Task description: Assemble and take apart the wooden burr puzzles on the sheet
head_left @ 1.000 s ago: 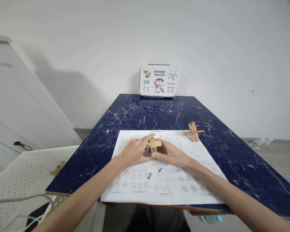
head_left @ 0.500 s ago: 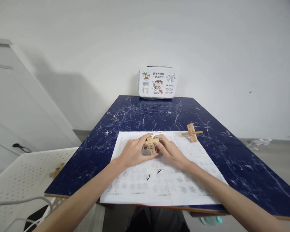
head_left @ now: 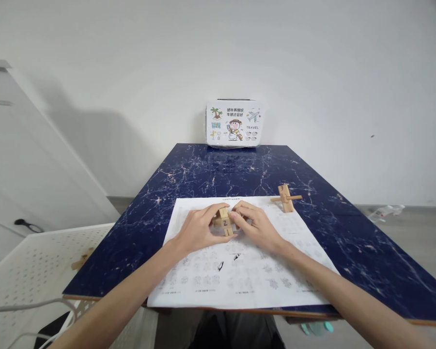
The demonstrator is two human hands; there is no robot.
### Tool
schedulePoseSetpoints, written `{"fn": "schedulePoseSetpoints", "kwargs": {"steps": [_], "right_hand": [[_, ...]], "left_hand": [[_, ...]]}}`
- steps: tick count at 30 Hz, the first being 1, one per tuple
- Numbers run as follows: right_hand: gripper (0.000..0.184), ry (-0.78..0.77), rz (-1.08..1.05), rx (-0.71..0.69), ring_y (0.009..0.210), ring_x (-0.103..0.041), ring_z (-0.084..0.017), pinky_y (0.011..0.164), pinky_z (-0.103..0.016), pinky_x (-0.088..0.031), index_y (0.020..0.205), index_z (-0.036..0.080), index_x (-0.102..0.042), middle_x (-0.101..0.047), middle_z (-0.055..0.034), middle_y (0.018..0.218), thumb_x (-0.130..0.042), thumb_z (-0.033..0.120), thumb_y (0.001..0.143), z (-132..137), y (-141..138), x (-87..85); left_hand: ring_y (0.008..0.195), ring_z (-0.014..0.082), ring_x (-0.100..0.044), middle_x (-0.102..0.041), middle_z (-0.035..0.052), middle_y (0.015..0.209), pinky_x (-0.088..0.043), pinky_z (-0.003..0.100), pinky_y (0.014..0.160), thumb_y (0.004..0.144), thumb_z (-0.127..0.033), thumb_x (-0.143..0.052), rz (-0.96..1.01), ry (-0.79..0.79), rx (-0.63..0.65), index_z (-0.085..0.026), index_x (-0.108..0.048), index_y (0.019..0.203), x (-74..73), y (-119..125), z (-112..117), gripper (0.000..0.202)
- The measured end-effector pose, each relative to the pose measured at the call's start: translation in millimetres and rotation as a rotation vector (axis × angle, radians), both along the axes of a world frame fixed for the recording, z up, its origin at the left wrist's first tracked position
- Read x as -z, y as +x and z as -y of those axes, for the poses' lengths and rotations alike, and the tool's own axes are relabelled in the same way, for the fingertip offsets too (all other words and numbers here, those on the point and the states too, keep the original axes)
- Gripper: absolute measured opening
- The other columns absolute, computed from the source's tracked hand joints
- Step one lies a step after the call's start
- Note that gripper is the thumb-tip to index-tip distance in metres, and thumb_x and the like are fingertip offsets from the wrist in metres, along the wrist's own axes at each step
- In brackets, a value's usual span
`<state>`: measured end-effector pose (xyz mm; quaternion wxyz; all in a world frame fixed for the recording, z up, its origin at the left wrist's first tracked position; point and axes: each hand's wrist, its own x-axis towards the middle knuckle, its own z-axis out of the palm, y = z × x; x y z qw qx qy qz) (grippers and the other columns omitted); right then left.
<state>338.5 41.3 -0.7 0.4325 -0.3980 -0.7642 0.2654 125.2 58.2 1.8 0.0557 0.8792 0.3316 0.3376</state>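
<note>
A small wooden burr puzzle with a "2" written on it is held just above the printed sheet. My left hand wraps round its left side, with the thumb low and the fingers on top. My right hand pinches at its right side, its curled fingers hiding that end of the puzzle. Beyond my right hand, another wooden puzzle, marked "3" and crossed by a thin rod, stands at the sheet's far right corner.
The sheet lies on a dark blue marbled table. A white printed case stands at the table's far end against the wall. To the left is a white perforated surface with wooden pieces and cables.
The "2" puzzle has turned slightly in my hands, and the piece that stuck out on its right no longer shows beyond my right fingertips. The whole view has shifted a little.
</note>
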Motion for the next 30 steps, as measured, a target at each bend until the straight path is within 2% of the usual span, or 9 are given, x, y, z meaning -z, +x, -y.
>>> {"fn": "schedulePoseSetpoints", "kwargs": {"steps": [6, 8, 10, 13, 16, 19, 23, 26, 30], "right_hand": [[0.052, -0.130, -0.021, -0.025, 0.061, -0.045, -0.014, 0.061, -0.029, -0.035, 0.060, 0.021, -0.044, -0.048, 0.0021, 0.062, -0.048, 0.052, 0.103, -3, 2, 0.9], [0.055, -0.237, -0.042, -0.040, 0.055, -0.045, -0.013, 0.058, -0.028, -0.036, 0.061, 0.021, -0.047, -0.049, 0.0026, 0.057, -0.046, 0.057, 0.102, -4, 1, 2.3], [0.056, -0.396, -0.112, -0.042, 0.048, -0.045, -0.012, 0.053, -0.027, -0.036, 0.064, 0.021, -0.050, -0.051, 0.0030, 0.051, -0.045, 0.064, 0.100, -5, 0, 3.9], [0.057, -0.664, -0.371, 0.015, 0.040, -0.039, -0.010, 0.041, -0.024, -0.028, 0.066, 0.022, -0.052, -0.049, 0.0036, 0.048, -0.052, 0.073, 0.092, -11, 1, 5.5], [0.048, -0.827, -0.725, 0.047, 0.040, -0.034, -0.008, 0.036, -0.021, -0.022, 0.072, 0.021, -0.053, -0.044, 0.0065, 0.053, -0.065, 0.066, 0.086, -20, 8, 6.4], [0.038, -0.836, -0.979, 0.051, 0.044, -0.031, -0.006, 0.036, -0.018, -0.023, 0.074, 0.021, -0.051, -0.038, 0.0081, 0.059, -0.071, 0.052, 0.084, -28, 16, 8.0], [0.031, -0.728, -1.129, 0.221, 0.044, -0.028, -0.007, 0.035, -0.018, -0.026, 0.074, 0.023, -0.046, -0.036, 0.0072, 0.060, -0.063, 0.044, 0.088, -32, 22, 10.7], [0.032, -0.660, -1.103, 0.295, 0.044, -0.029, -0.008, 0.035, -0.020, -0.029, 0.075, 0.024, -0.045, -0.041, 0.0051, 0.061, -0.060, 0.049, 0.089, -29, 20, 10.9], [0.042, -0.690, -0.966, 0.210, 0.041, -0.030, -0.009, 0.034, -0.023, -0.030, 0.075, 0.025, -0.045, -0.043, 0.0057, 0.059, -0.064, 0.061, 0.086, -22, 11, 8.8]], "left_hand": [[0.069, 0.0150, -0.066, -0.075, 0.0032, 0.102, -0.052, 0.027, 0.062, 0.081, -0.052, -0.075, 0.000, -0.050, -0.008, -0.024, -0.056, 0.131, -0.2, -1, -1, 0.060], [0.070, 0.0151, -0.066, -0.074, 0.0030, 0.103, -0.052, 0.028, 0.063, 0.081, -0.054, -0.075, -0.019, -0.105, -0.028, -0.026, -0.053, 0.136, -1.4, 0, -2, 0.065], [0.065, 0.0139, -0.064, -0.073, 0.0018, 0.101, -0.051, 0.028, 0.062, 0.082, -0.056, -0.074, -0.044, -0.192, -0.062, -0.028, -0.045, 0.147, -2.9, 0, -2, 0.077], [0.055, 0.0111, -0.057, -0.070, -0.0012, 0.095, -0.049, 0.028, 0.059, 0.083, -0.055, -0.073, -0.034, -0.306, -0.102, -0.029, -0.021, 0.161, -4.1, 1, -3, 0.097], [0.053, 0.0085, -0.054, -0.068, -0.0013, 0.101, -0.048, 0.026, 0.059, 0.086, -0.050, -0.071, -0.001, -0.330, -0.096, -0.029, -0.009, 0.162, -2.7, 2, -4, 0.100], [0.052, 0.0071, -0.052, -0.067, -0.0007, 0.106, -0.046, 0.025, 0.057, 0.090, -0.047, -0.066, -0.031, -0.316, -0.090, -0.028, -0.012, 0.160, -0.8, 2, -5, 0.091], [0.051, 0.0074, -0.051, -0.067, -0.0001, 0.106, -0.046, 0.026, 0.058, 0.093, -0.043, -0.061, -0.090, -0.302, -0.091, -0.025, -0.025, 0.155, -0.6, 2, -5, 0.074], [0.052, 0.0081, -0.052, -0.068, -0.0009, 0.104, -0.047, 0.027, 0.060, 0.094, -0.041, -0.060, -0.111, -0.311, -0.090, -0.025, -0.032, 0.150, -1.3, 2, -5, 0.064], [0.052, 0.0087, -0.053, -0.069, -0.0022, 0.101, -0.046, 0.027, 0.059, 0.095, -0.040, -0.058, -0.141, -0.312, -0.087, -0.026, -0.046, 0.140, -3.2, 1, -4, 0.049]]}}
